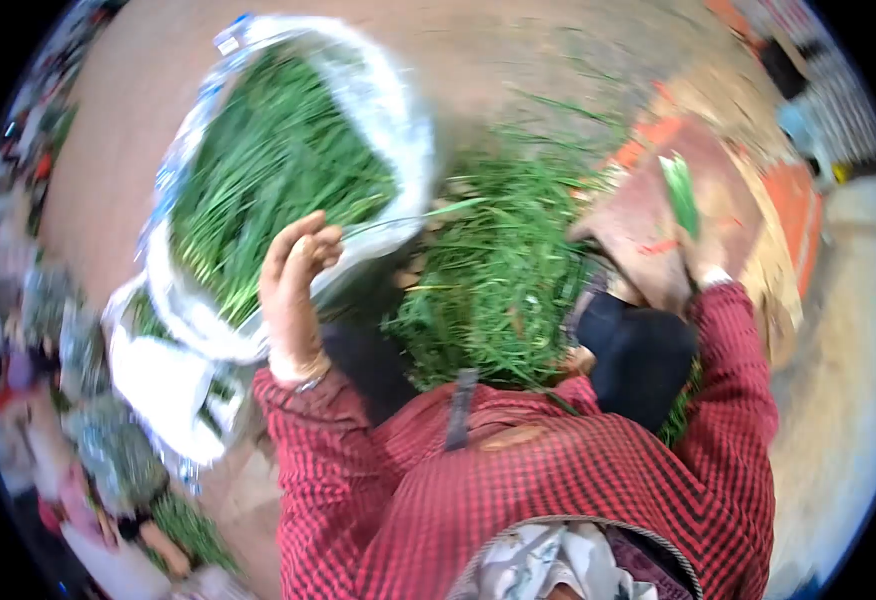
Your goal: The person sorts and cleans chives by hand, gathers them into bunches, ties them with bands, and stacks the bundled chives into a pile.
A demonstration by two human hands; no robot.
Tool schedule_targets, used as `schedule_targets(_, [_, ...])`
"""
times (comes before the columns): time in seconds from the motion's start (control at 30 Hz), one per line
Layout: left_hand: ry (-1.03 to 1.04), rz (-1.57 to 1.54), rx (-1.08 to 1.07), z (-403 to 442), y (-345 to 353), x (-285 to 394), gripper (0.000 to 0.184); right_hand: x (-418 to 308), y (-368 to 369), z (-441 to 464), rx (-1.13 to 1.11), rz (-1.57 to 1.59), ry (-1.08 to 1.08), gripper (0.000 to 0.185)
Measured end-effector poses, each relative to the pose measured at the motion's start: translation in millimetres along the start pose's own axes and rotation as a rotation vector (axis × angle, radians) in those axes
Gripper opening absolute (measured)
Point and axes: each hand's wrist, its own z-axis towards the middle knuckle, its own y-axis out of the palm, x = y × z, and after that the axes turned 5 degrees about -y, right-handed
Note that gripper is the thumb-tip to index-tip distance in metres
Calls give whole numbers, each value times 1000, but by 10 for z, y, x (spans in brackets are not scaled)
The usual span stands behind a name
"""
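Observation:
My left hand (pixel 296 285) is raised by the near rim of a white plastic bag (pixel 413 130), fingers curled. A single green leaf (pixel 438 212) stretches out to the right from its fingertips. Long green chives (pixel 278 160) with pale ends fill the bag. Over on the right, my right hand (pixel 703 258) is closed around a small bunch of chives (pixel 678 190), its white ends pointing up and away. Beneath that bunch lies a reddish-brown sheet (pixel 733 195). Between my hands a loose heap of green leaves (pixel 503 270) covers the floor and reaches my lap.
A smaller white bag (pixel 163 385) with greens leans against the large one. Several filled plastic bags (pixel 118 450) and other people line the left edge. Cardboard (pixel 773 310) and an orange piece (pixel 793 205) lie on the right. My bent knee (pixel 648 355) is close to the heap.

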Motion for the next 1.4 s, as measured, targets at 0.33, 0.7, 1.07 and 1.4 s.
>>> schedule_targets(0.33, [118, 563, 504, -139, -1622, -497, 54, -1145, -165, 730, 78, 39, -342, 59])
schedule_targets(0.7, [235, 569, 740, -320, -2055, -352, 65, -5615, 473, -275, -51, 84, -1471, 64])
schedule_targets(1.07, [443, 116, 768, 400, -2573, -50, 54, -7224, 974, -132, -312, -267, -1415, 105])
schedule_targets(1.4, [441, -127, 773, 477, -2504, 6, 54, -7499, 962, -40, -210, -461, -1535, 81])
